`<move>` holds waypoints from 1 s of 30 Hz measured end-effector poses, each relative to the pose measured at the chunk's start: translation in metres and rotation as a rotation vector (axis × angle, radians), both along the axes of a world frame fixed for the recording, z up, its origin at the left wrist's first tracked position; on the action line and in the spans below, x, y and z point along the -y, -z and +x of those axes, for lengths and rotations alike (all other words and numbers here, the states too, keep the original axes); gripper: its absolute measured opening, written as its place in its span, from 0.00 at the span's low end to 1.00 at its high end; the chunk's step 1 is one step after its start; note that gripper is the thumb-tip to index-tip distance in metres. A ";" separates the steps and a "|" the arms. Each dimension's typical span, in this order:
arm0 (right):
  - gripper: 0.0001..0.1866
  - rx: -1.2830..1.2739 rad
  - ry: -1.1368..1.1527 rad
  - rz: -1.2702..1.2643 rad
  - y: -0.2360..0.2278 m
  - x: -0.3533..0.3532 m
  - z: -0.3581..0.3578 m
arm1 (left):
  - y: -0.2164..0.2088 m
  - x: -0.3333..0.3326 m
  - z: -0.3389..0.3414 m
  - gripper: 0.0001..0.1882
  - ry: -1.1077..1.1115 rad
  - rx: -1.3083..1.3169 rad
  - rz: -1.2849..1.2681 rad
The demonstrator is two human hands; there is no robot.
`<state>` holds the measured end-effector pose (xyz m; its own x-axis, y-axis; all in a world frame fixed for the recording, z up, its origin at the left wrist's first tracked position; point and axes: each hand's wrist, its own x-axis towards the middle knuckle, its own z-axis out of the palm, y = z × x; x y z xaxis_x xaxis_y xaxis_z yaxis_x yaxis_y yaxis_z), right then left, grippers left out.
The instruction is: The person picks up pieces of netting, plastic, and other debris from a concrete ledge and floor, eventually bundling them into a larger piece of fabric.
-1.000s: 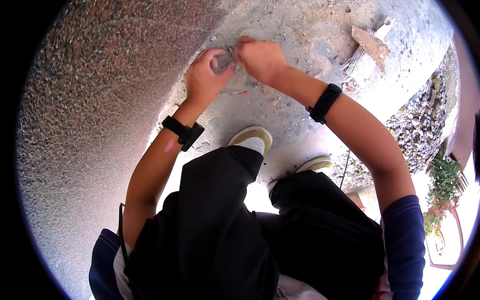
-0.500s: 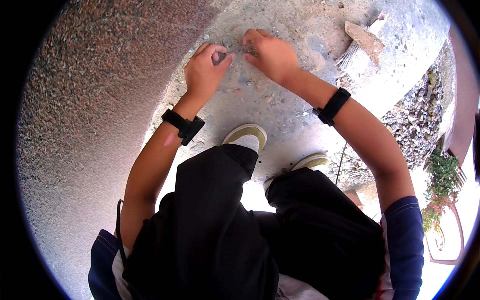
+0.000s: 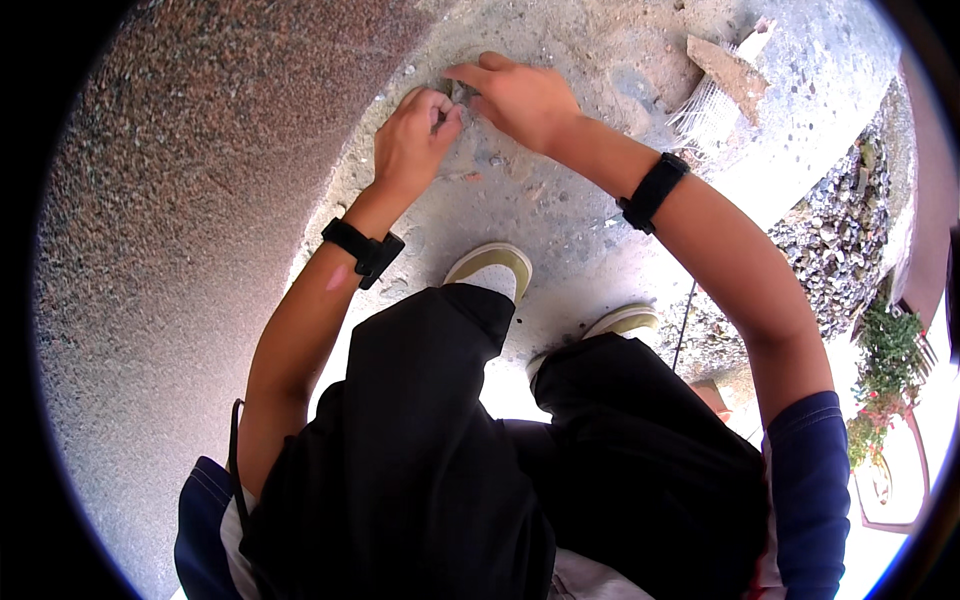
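My left hand (image 3: 408,145) is closed, thumb and fingers curled together, just right of the edge of the speckled brown stone surface. A small dark grey lump, like a piece of stone, is pinched in it and mostly hidden by the fingers. My right hand (image 3: 525,102) is close by on the right, palm down over the rough, dusty concrete ground (image 3: 540,215). Its index finger stretches left above the left fingertips, and the thumb is apart from it. Small greyish debris (image 3: 461,92) shows between the two hands.
A speckled brown stone surface (image 3: 200,200) fills the left. At the upper right lie a broken tan fragment (image 3: 730,78) and frayed white mesh (image 3: 703,118). Gravel (image 3: 835,235) and a green plant (image 3: 888,345) are farther right. My shoes (image 3: 490,268) stand below the hands.
My right hand has moved left, close to the left hand, and its index finger has straightened. The left hand has shifted slightly right, and the grey lump in it shows less.
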<state>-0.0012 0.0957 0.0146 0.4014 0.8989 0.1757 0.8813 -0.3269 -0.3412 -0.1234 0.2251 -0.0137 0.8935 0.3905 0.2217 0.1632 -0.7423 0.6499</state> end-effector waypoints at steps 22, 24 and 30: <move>0.07 -0.216 -0.246 0.266 -0.018 0.009 -0.005 | -0.007 -0.010 -0.028 0.11 0.188 0.191 -0.105; 0.07 -0.283 -0.247 0.296 -0.024 0.009 -0.006 | -0.011 -0.008 -0.030 0.08 0.194 0.205 -0.109; 0.07 -0.329 -0.208 0.380 -0.030 0.019 0.002 | -0.021 0.002 -0.037 0.06 0.186 0.150 -0.215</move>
